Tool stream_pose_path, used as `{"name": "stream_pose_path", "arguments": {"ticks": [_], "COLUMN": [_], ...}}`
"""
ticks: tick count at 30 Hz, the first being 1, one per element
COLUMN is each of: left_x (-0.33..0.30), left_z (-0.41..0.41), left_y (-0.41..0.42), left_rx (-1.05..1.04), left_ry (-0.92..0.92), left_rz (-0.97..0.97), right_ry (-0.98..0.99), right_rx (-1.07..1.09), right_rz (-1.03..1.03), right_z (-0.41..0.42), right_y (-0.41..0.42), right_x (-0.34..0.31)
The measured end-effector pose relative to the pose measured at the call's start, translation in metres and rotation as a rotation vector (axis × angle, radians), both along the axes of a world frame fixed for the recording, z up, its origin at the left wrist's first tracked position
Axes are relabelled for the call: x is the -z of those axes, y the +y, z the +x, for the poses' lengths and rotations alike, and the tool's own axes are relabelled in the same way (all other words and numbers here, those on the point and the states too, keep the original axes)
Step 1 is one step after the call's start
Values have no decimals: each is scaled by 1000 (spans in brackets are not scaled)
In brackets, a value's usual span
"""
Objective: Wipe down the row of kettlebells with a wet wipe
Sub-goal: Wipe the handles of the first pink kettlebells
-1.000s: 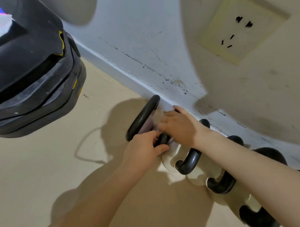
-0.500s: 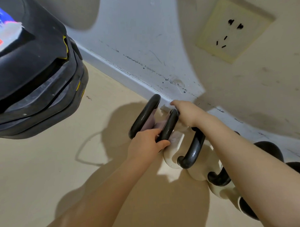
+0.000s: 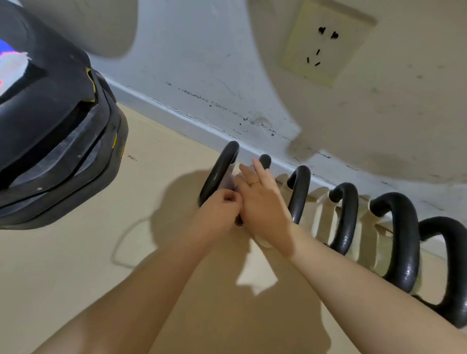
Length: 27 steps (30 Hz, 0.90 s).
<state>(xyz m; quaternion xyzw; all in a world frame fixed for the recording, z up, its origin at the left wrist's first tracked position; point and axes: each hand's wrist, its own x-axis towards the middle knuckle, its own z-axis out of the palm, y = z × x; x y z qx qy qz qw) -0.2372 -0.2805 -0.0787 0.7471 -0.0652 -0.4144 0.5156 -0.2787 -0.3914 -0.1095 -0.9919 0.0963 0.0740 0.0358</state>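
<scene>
Both hands meet over the second kettlebell handle (image 3: 265, 160). Left hand (image 3: 219, 211) is curled shut, pinching something pale, perhaps the wet wipe (image 3: 228, 177); I cannot tell for sure. Right hand (image 3: 263, 202) lies flat, fingers together, hiding most of that handle. Black kettlebell handles (image 3: 400, 240) run in a row along the baseboard (image 3: 155, 105) on the tan floor (image 3: 71, 262). A black bag (image 3: 53, 117) sits far left. A wall socket (image 3: 325, 38) is above.

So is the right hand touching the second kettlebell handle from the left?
Touching. In the head view the right hand lies over the second handle, whose black tip shows just past the extended fingertips.
</scene>
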Motion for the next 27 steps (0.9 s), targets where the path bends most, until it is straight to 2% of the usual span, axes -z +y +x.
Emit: {"name": "stream_pose_path", "arguments": {"ticks": [2,4,6,8,10,12,14,16,21,23,26,27], "left_x": [-8,-11,-14,-17,-20,-22,-23,-20,-23,-24,-23,-22], "left_z": [-1,-4,-6,-4,0,3,4,8,13,9,3,1], "left_y": [3,8,10,8,7,8,9,9,9,3,-9,-12], "left_rx": [-64,-147,-211,-252,-226,-127,-82,-112,-28,7,-32,-36], "left_ry": [176,315,366,349,320,296,271,237,215,181,167,174], "left_rz": [-122,-213,-247,-213,-171,-170,-180,-213,-245,-224,-171,-166], "right_ry": [-138,-312,-369,-317,-236,-179,-200,-281,-462,-489,-365,-387], "right_rx": [74,418,611,601,519,389,322,400,767,937,915,904], "right_rz": [100,372,552,630,618,509,367,385,1016,1160,1006,966], "right_z": [-3,5,15,15,1,-17,-23,-15,4,-7,-21,-18], "right_y": [6,13,21,29,41,52,49,37,36,55,66,61], "right_x": [7,2,-3,-4,-1,7,10,6,-3,1,12,14]}}
